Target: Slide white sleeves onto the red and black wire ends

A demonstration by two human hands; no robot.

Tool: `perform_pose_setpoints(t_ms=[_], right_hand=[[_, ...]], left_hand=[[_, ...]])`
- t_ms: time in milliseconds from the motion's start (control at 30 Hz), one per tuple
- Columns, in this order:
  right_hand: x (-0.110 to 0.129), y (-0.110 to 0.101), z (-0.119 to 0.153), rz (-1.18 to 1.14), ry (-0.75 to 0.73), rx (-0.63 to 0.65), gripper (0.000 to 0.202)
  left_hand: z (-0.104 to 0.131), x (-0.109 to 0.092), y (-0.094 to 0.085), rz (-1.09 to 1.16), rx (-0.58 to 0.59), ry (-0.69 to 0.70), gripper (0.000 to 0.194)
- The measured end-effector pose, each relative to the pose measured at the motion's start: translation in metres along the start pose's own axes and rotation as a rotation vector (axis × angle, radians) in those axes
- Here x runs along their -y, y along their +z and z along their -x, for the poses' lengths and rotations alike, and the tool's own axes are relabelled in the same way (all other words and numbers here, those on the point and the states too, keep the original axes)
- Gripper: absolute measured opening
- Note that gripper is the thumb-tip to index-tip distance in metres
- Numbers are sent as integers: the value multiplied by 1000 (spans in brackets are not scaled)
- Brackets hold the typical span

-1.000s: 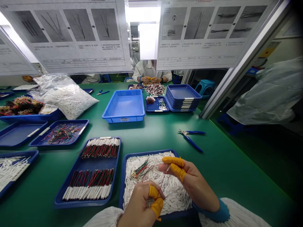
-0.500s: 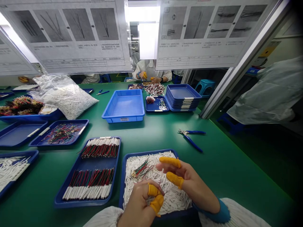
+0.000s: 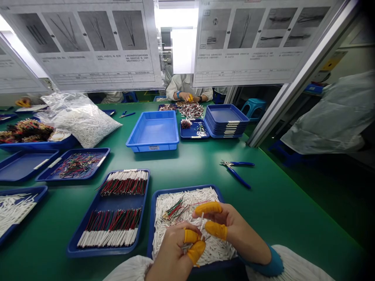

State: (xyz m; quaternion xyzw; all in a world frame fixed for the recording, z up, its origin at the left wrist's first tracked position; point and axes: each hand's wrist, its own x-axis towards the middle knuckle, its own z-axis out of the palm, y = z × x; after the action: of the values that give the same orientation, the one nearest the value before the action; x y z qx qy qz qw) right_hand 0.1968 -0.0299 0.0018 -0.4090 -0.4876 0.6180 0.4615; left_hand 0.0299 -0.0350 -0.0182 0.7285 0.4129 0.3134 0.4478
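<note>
My left hand (image 3: 183, 248), with yellow finger covers, pinches thin wires over a blue tray (image 3: 150, 234) of short white tubes (image 3: 216, 249). A white tube (image 3: 202, 221) stands upright between my two hands, its lower end at my left fingertips. Close beside it, my right hand (image 3: 225, 224) has its covered thumb and forefinger apart; whether its other fingers hold anything is hidden. A small bundle of red, green and black wires (image 3: 175, 210) lies on the tubes. To the left, a tray (image 3: 109, 202) bears two rows of wires with white tubes on their ends.
Blue-handled cutters (image 3: 238, 175) lie on the right. Farther back are a large blue bin (image 3: 154, 130), stacked trays (image 3: 227, 119) and a clear bag of white pieces (image 3: 88, 125). More trays stand left. Across the table a person (image 3: 187, 89) handles small parts.
My right thumb and forefinger have come slightly lower and closer together, nearer my left fingertips. Across the table, the person's hands have moved closer together.
</note>
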Motion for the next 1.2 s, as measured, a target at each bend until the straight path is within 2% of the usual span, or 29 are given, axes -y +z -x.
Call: perform_pose_setpoints(t_ms=[100,167,300,400,467,600,733,900,1067,1200], right_hand=[[-2,0,1,68,-66,13,9],[-2,-1,2,152,-91,38,11],[3,-5,3,157,-22,60,25],[5,-7,2,134,-18,38,22],[2,-7,2,188,-69,38,16],[-7,-2,0,353,-194,39,22],[-8,4,1,429,-242,14,23],[-7,6,2,357,-230,12,20],[-16,-2,1,183,-139,-112,13],[-21,-2,-1,179,-116,-123,11]], left_hand=[[0,0,1,-10,41,26,14],[-1,0,1,-21,19,30,13],[-2,1,-1,25,-32,-8,8],[-3,1,-2,129,-18,-35,11],[-3,3,-3,181,-34,-50,10],[-4,3,-2,214,-72,-78,11],[-5,1,-1,208,-44,-67,11],[-3,4,4,193,-18,-79,8],[-1,7,4,213,-55,-94,8],[-2,2,3,180,-34,-76,8]])
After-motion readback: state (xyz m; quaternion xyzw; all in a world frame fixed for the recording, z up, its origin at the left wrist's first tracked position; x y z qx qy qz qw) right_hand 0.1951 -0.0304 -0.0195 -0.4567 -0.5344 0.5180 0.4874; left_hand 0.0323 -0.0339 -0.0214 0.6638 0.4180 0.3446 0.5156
